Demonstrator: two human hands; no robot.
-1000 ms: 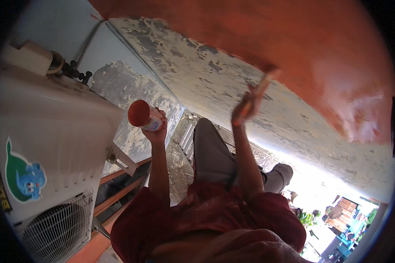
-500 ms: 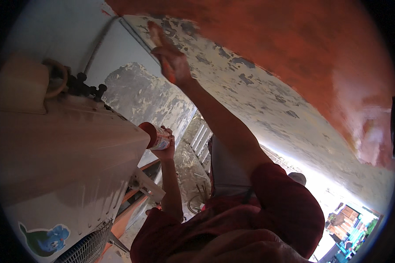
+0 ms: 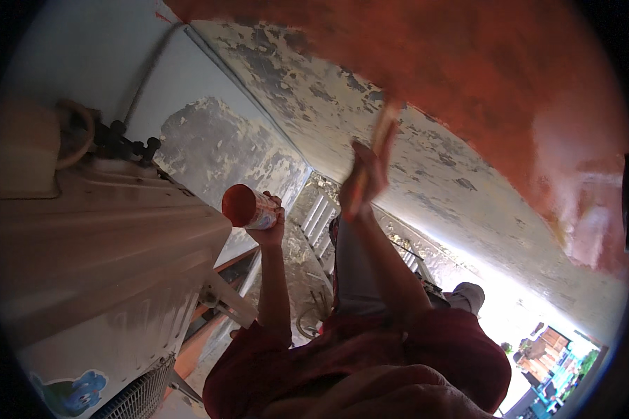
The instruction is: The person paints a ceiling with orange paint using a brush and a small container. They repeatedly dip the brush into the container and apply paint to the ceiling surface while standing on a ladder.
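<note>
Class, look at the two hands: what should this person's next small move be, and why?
Probably a short brush stroke along the edge of the red paint: the right hand holds the brush with its blurred tip at or near that edge, and flaking, unpainted wall lies alongside. The left hand holds the red-stained container.

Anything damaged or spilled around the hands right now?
Damage, yes: beside the orange paint, the wall has its pale coat broken by grey patches. The adjoining wall looks similarly worn, mottled grey and cream. No spill shows around the can in the left hand.
</note>
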